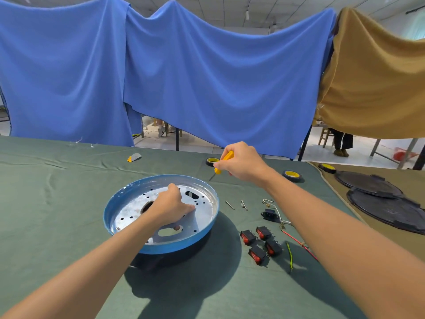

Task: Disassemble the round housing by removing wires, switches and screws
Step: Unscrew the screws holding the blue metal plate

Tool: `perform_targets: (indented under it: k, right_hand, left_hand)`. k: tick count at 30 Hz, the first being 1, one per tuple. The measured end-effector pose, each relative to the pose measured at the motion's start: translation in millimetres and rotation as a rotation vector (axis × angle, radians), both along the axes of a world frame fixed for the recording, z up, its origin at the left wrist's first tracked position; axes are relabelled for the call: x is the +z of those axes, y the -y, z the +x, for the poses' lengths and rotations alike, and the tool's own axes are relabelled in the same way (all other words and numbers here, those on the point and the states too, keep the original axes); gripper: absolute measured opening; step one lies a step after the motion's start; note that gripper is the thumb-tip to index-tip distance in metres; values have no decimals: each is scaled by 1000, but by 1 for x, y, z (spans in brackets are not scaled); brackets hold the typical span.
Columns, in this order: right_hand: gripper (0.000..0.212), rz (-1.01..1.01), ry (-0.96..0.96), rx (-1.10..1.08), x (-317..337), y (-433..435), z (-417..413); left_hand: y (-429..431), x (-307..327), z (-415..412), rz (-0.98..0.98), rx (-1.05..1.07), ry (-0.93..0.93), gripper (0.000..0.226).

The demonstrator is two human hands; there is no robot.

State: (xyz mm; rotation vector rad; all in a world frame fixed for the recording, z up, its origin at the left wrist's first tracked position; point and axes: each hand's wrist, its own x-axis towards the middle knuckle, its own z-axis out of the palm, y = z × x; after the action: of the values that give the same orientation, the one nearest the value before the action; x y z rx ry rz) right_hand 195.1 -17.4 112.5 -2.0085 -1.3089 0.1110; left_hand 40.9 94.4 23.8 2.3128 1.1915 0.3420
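Four red switches [273, 247] are lying near right on the green tabletop [57, 203]. Left of them, the left hand [171, 208] is gripping the inner plate of the round housing [181, 246]. Farther back, the right hand [241, 163] is gripping a yellow screwdriver [226, 157].

Bright, even overhead light; round blue-rimmed metal housing [179, 247] throws a hard shadow toward the camera on the green cloth-covered bench [57, 203], mild glare inside it, fisheye bowing at edges.
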Motion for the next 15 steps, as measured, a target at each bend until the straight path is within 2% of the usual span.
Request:
perform_targets:
  k: [6,10,15]
  right_hand:
    - [13,-83,69,-7,2,-26,-3]
    - [28,-133,115,-33,1,-36,-2]
    - [34,-168,136,-43,2,-43,1]
  left_hand:
    - [6,2,-1,-43,-20,21,33]
    - [7,5,-3,-46,-41,4,31]
    - [7,9,-3,-40,-57,1,29]
